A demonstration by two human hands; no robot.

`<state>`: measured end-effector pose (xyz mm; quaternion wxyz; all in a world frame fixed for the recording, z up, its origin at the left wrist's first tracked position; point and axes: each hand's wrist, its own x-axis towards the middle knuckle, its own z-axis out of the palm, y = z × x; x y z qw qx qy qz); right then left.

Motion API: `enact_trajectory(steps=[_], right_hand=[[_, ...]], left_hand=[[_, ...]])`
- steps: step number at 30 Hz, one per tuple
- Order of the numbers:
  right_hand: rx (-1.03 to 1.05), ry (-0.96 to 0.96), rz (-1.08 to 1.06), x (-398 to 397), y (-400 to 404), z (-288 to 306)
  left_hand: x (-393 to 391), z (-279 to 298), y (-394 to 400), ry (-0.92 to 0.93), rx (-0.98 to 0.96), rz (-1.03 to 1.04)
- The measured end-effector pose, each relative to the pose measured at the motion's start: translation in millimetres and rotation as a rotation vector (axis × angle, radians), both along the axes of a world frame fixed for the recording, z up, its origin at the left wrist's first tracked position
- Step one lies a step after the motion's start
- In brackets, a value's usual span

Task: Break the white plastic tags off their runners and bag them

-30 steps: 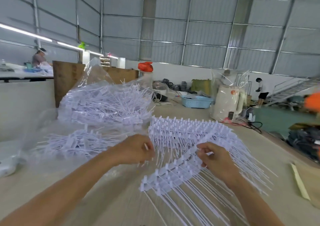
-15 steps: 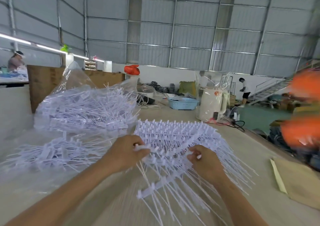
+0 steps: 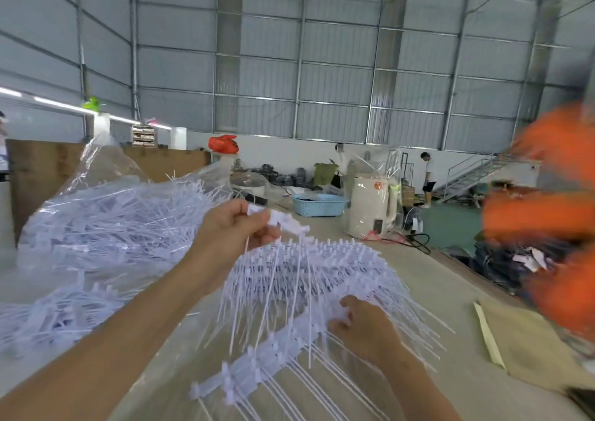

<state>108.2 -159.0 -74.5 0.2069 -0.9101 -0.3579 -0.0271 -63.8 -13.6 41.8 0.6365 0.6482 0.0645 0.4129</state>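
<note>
Left hand: we hold our left hand (image 3: 236, 227) raised above the heap, fingers and thumb pinching a short strip of tags (image 3: 283, 222) by its heads, the thin tails hanging down.
Right hand: our right hand (image 3: 360, 327) rests low on the stack, fingers curled onto a runner (image 3: 257, 361); whether they truly pinch it we cannot tell, since the fingertips are buried among the tails.
Stack: the runners (image 3: 322, 269) lie fanned on the table (image 3: 450, 291) between our arms, tags mostly attached, tails spreading toward us and to the right.
Bag: the clear bag (image 3: 106, 208) sits to the left, near the stack, already well filled with loose tags; more of them lie on plastic in front of it (image 3: 54, 311).
Done: judging by the bag, a good share is already broken off and stowed.
Left: the whole fanned stack looks unbroken, so we judge much work remains; the strip in our left hand is not yet bagged.
Elsewhere: an orange blur (image 3: 553, 214) crosses the right edge; we cannot tell what it is.
</note>
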Motion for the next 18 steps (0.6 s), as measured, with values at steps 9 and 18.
enact_trajectory(steps=[9,18], right_hand=[[0.216,-0.029,-0.070,6,-5,5],[1.299,0.622,0.021,8,-20,34]], left_hand=[[-34,65,-29,-0.461,0.176,0.023],[-9,-5,26,-0.176,-0.322,0.057]])
